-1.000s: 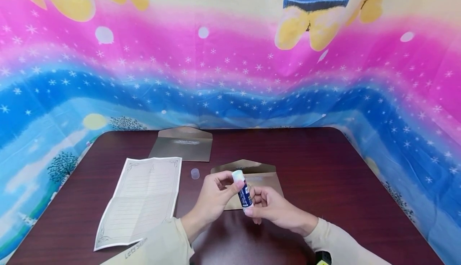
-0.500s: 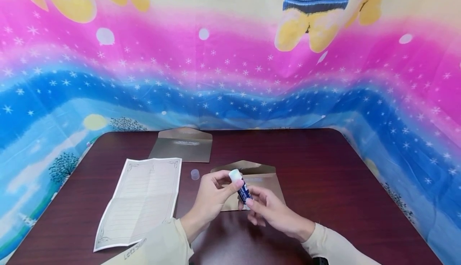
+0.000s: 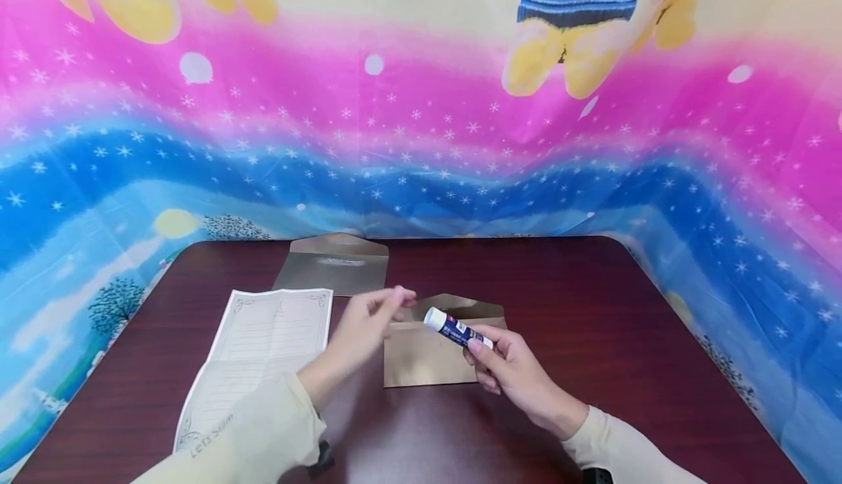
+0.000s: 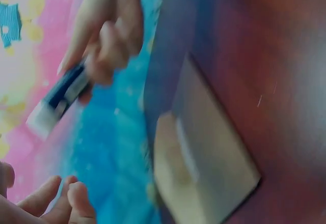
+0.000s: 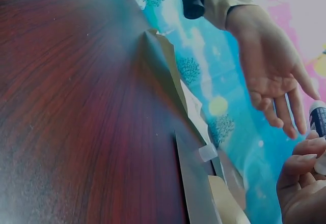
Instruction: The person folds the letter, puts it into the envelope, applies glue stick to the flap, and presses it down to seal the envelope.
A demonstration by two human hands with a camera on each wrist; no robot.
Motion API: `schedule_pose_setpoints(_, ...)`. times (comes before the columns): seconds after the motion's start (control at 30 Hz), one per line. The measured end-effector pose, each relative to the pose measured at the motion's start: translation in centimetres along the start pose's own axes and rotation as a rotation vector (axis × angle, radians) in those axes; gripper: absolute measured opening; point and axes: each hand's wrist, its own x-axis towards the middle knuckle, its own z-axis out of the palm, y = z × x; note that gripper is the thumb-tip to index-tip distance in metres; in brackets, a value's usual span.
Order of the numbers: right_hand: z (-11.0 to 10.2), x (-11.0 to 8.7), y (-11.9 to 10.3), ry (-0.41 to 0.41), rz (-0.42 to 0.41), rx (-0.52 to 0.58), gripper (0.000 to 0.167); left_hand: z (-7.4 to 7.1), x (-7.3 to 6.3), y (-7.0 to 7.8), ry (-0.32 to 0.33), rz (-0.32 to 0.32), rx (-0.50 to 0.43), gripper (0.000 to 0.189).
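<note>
My right hand (image 3: 520, 374) grips the lower end of a blue-and-white glue stick (image 3: 457, 329), which is tilted with its white end toward the left. Nothing is held by my left hand (image 3: 358, 330), just left of that white end; its fingers are extended in the right wrist view. Under the glue stick lies a tan envelope (image 3: 421, 363) with its flap raised. A small translucent cap (image 5: 207, 152) stands on the table beyond an envelope in the right wrist view; my left hand hides it in the head view.
A second envelope (image 3: 329, 275), flap up, lies at the back of the dark wooden table (image 3: 559, 286). On the left a creased sheet of lined letter paper (image 3: 276, 330) lies partly under my left sleeve (image 3: 243, 425). A colourful printed cloth (image 3: 421, 140) hangs behind the table.
My left hand has let go of the glue stick and moved left, over the cap's place. My right hand now holds the stick alone, tilted further toward level.
</note>
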Motion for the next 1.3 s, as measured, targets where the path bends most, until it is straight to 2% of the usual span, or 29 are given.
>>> schedule_pose_setpoints(0.17, -0.5, 0.1, 0.2, 0.015, 0.028, 0.009, 0.028, -2.7, 1.9, 0.2, 0.004, 0.018, 0.182, 0.033)
schedule_pose_setpoints(0.3, -0.8, 0.1, 0.3, 0.015, 0.051, 0.017, 0.024, -3.9, 3.2, -0.8, -0.042, -0.053, 0.360, 0.033)
schedule_pose_setpoints(0.37, -0.9, 0.1, 0.4, 0.009, 0.071, 0.014, 0.026, -4.2, 3.7, -1.6, -0.081, -0.101, 0.451, 0.034)
schedule_pose_setpoints(0.43, -0.9, 0.1, 0.4, -0.007, 0.093, 0.008, 0.030, -4.3, 4.1, -2.3, -0.109, -0.119, 0.565, 0.036)
schedule_pose_setpoints(0.57, -1.0, 0.1, 0.5, -0.046, 0.113, -0.014, 0.034, -4.3, 4.6, -3.4, -0.122, -0.106, 0.811, 0.041)
schedule_pose_setpoints(0.7, -0.9, 0.1, 0.6, -0.058, 0.111, -0.022, 0.032, -4.3, 4.9, -4.2, -0.116, -0.083, 0.975, 0.045)
schedule_pose_setpoints(0.93, -1.0, 0.1, 0.3, -0.078, 0.116, -0.019, 0.032, -4.1, 4.8, -5.8, -0.145, 0.011, 1.075, 0.038)
schedule_pose_setpoints(1.1, -1.0, 0.0, 0.2, -0.081, 0.122, -0.025, 0.033, -3.9, 4.6, -6.5, -0.121, 0.065, 1.120, 0.006)
schedule_pose_setpoints(1.3, -0.9, 0.1, 0.0, -0.079, 0.134, -0.020, 0.032, -3.7, 4.7, -6.6, -0.106, 0.081, 1.134, 0.016)
